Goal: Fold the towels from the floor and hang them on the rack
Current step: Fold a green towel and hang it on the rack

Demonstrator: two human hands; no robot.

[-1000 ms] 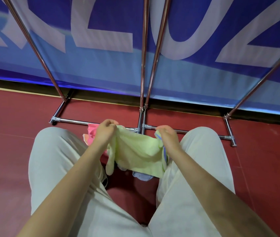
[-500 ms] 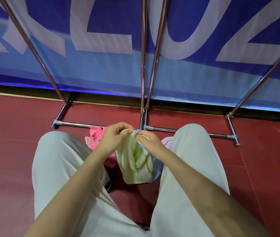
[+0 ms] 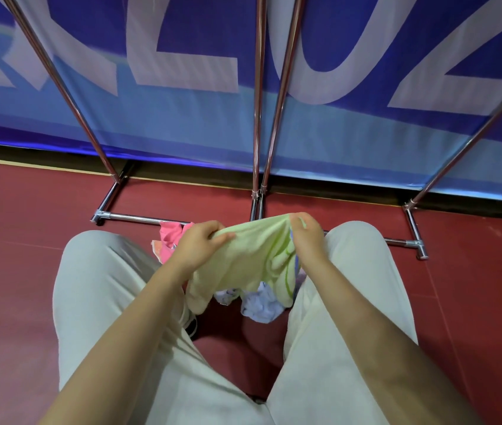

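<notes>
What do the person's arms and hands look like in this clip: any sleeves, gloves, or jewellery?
Both forearms are bare as far up as the frame shows; no sleeve edge is in view. The left hand and the right hand wear no gloves, and no rings, watch or wristbands show. The fingernails look short and unpainted. The only clothing in view is a pair of light beige trousers.

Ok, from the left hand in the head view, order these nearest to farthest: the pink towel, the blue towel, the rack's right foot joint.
1. Pink towel: just beyond the left hand, beside its knuckles.
2. Blue towel: lower down, on the floor between the knees.
3. Rack's right foot joint: far across on the right, past the right knee.
</notes>
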